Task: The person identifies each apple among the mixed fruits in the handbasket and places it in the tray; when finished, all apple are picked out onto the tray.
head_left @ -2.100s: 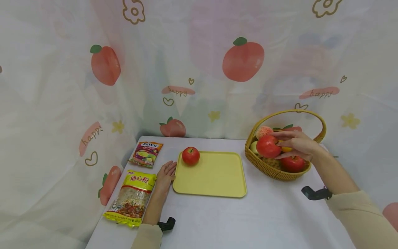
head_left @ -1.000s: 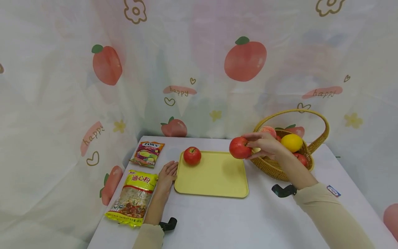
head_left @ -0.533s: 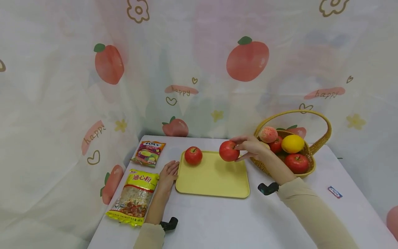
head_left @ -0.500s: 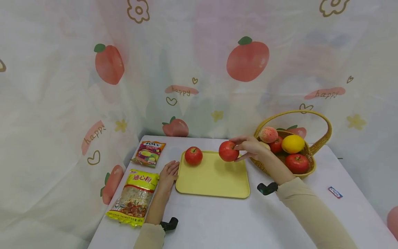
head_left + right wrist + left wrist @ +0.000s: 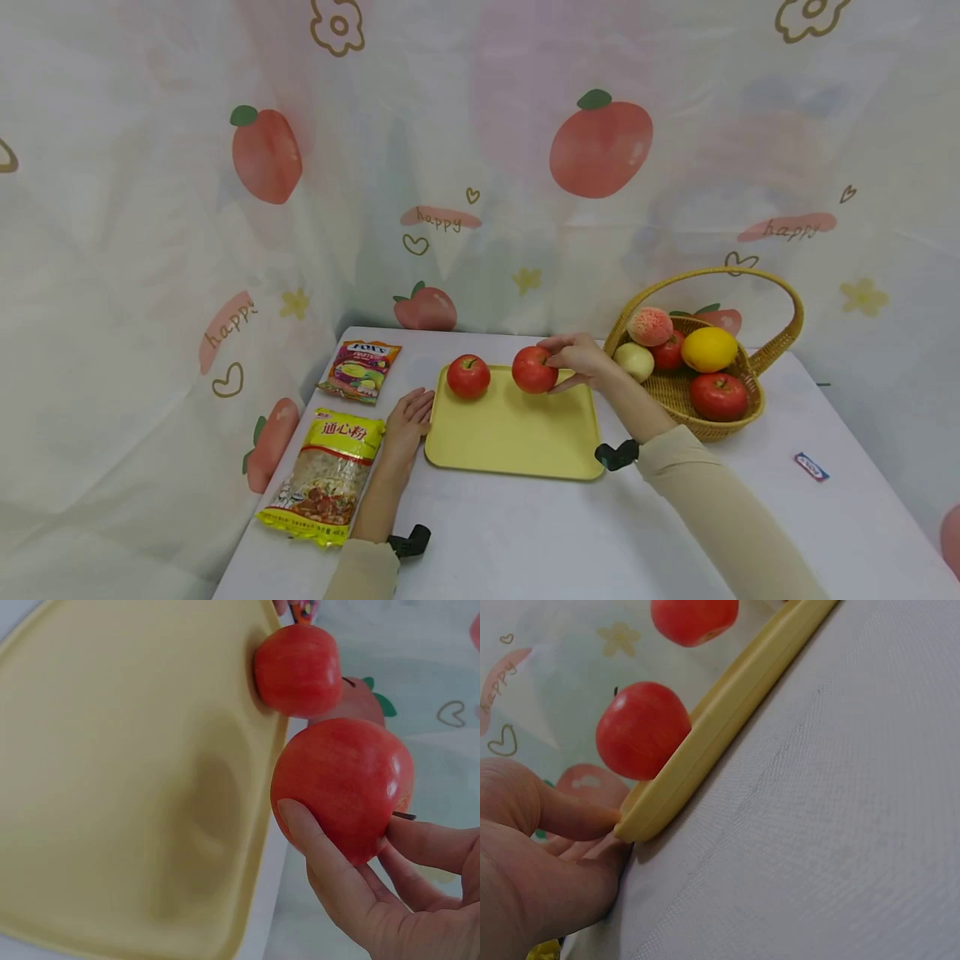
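My right hand [image 5: 581, 360] grips a red apple [image 5: 533, 371] between thumb and fingers, above the back right part of the yellow tray [image 5: 513, 433]. In the right wrist view this held apple [image 5: 341, 784] hangs clear of the tray, its shadow falling on the tray's surface. Another red apple [image 5: 468, 377] rests in the tray's back left corner. My left hand [image 5: 405, 427] lies at the tray's left edge, fingers extended. In the left wrist view its thumb [image 5: 581, 816] touches the tray's rim [image 5: 682, 780].
At the right stands a wicker basket [image 5: 705, 428] with a peach [image 5: 650, 326], a lemon [image 5: 709, 349], a pale round fruit [image 5: 634, 362] and red apples [image 5: 718, 397]. Left lie a candy bag [image 5: 361, 371] and a pasta bag [image 5: 318, 479]. A small wrapped packet [image 5: 812, 467] lies right.
My right hand has carried the apple leftward from over the basket to above the tray, lowering it slightly at the end. My left hand has stayed at the tray's edge.
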Demonstrator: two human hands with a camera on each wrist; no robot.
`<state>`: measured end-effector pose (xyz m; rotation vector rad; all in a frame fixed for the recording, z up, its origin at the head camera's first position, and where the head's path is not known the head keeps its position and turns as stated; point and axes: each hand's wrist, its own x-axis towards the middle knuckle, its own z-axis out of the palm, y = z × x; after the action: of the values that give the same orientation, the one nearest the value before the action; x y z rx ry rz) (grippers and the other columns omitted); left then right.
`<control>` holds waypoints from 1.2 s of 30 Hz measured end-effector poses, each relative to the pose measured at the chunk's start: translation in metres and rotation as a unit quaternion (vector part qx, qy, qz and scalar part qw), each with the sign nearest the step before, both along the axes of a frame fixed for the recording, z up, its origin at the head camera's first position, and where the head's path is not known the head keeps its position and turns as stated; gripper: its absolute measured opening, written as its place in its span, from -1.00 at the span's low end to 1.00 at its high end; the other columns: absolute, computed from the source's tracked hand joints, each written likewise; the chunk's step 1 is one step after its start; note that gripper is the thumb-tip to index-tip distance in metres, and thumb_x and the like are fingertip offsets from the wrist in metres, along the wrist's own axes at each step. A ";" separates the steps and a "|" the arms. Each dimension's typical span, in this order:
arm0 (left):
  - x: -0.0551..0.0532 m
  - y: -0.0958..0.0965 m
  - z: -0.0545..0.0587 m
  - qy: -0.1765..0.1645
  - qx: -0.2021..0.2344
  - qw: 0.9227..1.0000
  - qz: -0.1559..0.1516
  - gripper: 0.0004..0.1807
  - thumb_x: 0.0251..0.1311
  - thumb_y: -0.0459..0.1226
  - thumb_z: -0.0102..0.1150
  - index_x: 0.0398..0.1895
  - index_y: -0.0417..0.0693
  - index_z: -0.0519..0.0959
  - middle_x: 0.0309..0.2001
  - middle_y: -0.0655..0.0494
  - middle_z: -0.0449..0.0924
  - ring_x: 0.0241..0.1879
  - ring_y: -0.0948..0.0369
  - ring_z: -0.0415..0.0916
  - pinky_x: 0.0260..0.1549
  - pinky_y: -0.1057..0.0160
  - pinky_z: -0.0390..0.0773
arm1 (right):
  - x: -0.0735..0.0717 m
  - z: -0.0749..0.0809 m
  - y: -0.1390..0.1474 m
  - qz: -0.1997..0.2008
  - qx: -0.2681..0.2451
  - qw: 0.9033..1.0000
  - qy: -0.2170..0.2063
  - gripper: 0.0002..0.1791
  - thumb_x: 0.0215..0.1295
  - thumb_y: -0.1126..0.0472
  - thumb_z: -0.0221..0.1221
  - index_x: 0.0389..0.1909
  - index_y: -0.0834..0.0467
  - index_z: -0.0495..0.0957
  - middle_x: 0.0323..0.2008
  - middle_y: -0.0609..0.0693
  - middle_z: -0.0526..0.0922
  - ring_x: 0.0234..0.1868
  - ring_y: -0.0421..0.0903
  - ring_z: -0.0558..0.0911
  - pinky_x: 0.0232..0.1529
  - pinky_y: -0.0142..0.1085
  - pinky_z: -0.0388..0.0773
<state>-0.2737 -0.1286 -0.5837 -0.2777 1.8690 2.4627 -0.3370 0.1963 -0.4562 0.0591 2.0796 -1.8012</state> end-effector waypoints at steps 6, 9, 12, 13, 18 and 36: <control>-0.001 0.000 0.000 0.000 -0.001 1.000 0.002 -0.18 0.17 -0.81 -0.13 0.54 -0.25 0.24 0.46 -0.28 0.38 0.47 -0.11 0.33 0.47 -0.01 0.33 | -0.003 -0.011 -0.010 -0.012 0.017 1.000 0.002 -0.44 0.41 0.49 0.08 0.42 0.37 0.40 0.39 0.37 0.39 0.42 0.34 0.38 0.03 0.35 0.60; -0.001 0.002 0.001 0.002 0.003 1.000 0.003 -0.18 0.17 -0.81 -0.15 0.55 -0.27 0.23 0.45 -0.30 0.37 0.47 -0.12 0.33 0.47 -0.01 0.32 | -0.003 -0.014 -0.014 -0.013 0.021 1.000 0.004 -0.46 0.40 0.49 0.08 0.41 0.38 0.41 0.40 0.38 0.38 0.43 0.36 0.37 0.05 0.35 0.59; 0.000 0.002 0.001 -0.003 0.005 1.000 0.005 -0.19 0.19 -0.81 -0.15 0.55 -0.26 0.23 0.46 -0.29 0.37 0.48 -0.11 0.33 0.48 0.01 0.32 | -0.003 -0.017 -0.017 -0.017 0.027 0.999 0.002 -0.46 0.39 0.51 0.08 0.39 0.39 0.42 0.40 0.37 0.38 0.44 0.36 0.35 0.05 0.34 0.60; 0.000 0.002 0.001 -0.003 0.003 1.000 0.003 -0.19 0.20 -0.80 -0.16 0.55 -0.26 0.23 0.46 -0.30 0.36 0.48 -0.12 0.32 0.48 0.00 0.31 | -0.003 -0.018 -0.018 -0.018 0.029 0.999 0.000 -0.46 0.39 0.51 0.08 0.39 0.40 0.42 0.40 0.37 0.38 0.44 0.36 0.34 0.05 0.33 0.60; 0.001 0.003 0.002 -0.008 0.001 1.000 0.001 -0.20 0.22 -0.80 -0.17 0.56 -0.27 0.22 0.47 -0.31 0.34 0.49 -0.13 0.30 0.49 -0.01 0.30 | -0.003 -0.024 -0.021 -0.023 0.040 0.999 -0.009 -0.48 0.40 0.50 0.06 0.39 0.40 0.42 0.39 0.37 0.37 0.47 0.35 0.31 0.04 0.31 0.62; 0.001 0.001 0.003 -0.005 0.003 1.000 0.009 -0.20 0.20 -0.82 -0.16 0.54 -0.27 0.24 0.46 -0.33 0.36 0.48 -0.15 0.31 0.48 -0.02 0.30 | -0.008 -0.026 -0.027 -0.047 0.086 0.995 0.006 -0.56 0.42 0.34 0.24 0.28 0.34 0.53 0.05 0.20 0.66 0.04 0.09 0.64 0.23 0.23 0.58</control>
<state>-0.2730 -0.1275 -0.5803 -0.3067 1.8630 2.4727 -0.3448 0.1691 -0.4826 0.1953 2.2714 -1.6724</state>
